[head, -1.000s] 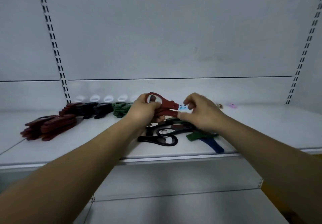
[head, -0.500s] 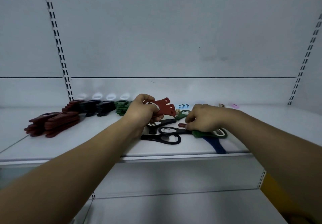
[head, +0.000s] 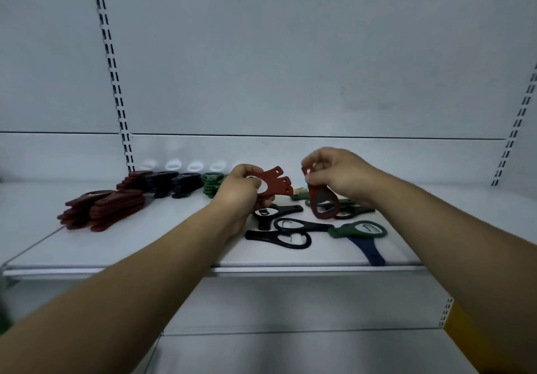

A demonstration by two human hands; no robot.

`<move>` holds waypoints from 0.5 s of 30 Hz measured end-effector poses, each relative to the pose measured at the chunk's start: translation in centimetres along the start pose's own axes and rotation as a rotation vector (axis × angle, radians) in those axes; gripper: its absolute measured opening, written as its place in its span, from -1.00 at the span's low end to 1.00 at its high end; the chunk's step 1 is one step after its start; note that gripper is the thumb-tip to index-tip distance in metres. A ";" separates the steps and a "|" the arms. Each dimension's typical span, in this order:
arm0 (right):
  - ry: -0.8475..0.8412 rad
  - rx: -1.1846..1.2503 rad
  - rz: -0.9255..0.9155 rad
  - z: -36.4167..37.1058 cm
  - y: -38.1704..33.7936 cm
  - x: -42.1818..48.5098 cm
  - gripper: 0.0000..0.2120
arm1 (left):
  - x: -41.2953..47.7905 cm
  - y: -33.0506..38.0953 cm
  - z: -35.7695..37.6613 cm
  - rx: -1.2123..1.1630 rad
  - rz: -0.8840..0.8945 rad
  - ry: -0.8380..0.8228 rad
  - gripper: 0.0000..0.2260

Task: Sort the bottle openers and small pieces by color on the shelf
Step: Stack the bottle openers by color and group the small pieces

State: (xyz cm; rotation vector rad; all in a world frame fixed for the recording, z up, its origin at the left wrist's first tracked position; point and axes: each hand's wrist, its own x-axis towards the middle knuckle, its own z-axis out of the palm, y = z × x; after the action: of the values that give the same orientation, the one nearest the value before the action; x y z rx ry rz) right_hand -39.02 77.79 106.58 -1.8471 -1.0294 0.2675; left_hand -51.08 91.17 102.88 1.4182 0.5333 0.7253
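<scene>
right fingers (head: 319, 162): curled, pinching the top end of one red opener (head: 322, 202); it hangs above the loose pile
left fingers (head: 242, 171): wrapped round a fan of red openers (head: 276, 183), held off the shelf (head: 145, 245)
step: I'd lay the hanging one flat on the fan; then carry all to the red stack (head: 104, 208), far left
around: black stacks (head: 168, 181) and a green stack (head: 212, 183) behind; loose black opener (head: 287, 238), green opener (head: 360, 229) and blue opener (head: 370, 250) near; I judge the leftward path free

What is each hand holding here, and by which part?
The left hand grips a fan of red openers by their ring ends. The right hand pinches a single red opener by its handle tip, ring end hanging down.
</scene>
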 end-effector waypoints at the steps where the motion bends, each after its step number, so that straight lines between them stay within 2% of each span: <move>1: 0.057 0.097 -0.025 0.3 -0.2 0.1 -0.81 | -0.1 0.1 0.0 -0.003 -0.002 0.005 -0.77; 4: 0.166 0.319 -0.041 1.8 -0.6 0.3 -0.82 | -0.4 0.5 0.2 -0.032 0.001 0.005 -0.82; 6: 0.210 0.326 0.005 2.9 -0.2 0.6 -0.83 | -0.5 0.8 0.1 -0.032 0.010 -0.035 -0.81; 8: 0.249 0.160 0.014 4.0 0.1 0.8 -0.82 | -0.7 1.0 -0.3 -0.010 0.038 -0.080 -0.95; 11: 0.296 -0.275 -0.133 5.0 -0.1 0.5 -0.76 | -1.0 1.2 -1.6 0.015 0.036 -0.081 -0.86; 12: 0.254 -0.401 -0.219 5.2 -0.4 0.3 -0.68 | -1.1 1.4 -2.2 0.017 0.030 -0.074 -0.84; 15: -0.076 -0.625 -0.336 5.9 -1.5 -0.5 -0.34 | -1.3 2.1 -4.3 0.062 0.006 -0.062 -0.83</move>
State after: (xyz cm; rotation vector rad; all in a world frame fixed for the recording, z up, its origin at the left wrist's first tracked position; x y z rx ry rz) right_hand -43.51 81.47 104.74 -2.1671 -1.5799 -0.2141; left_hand -55.38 93.20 104.42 1.4953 0.5073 0.6723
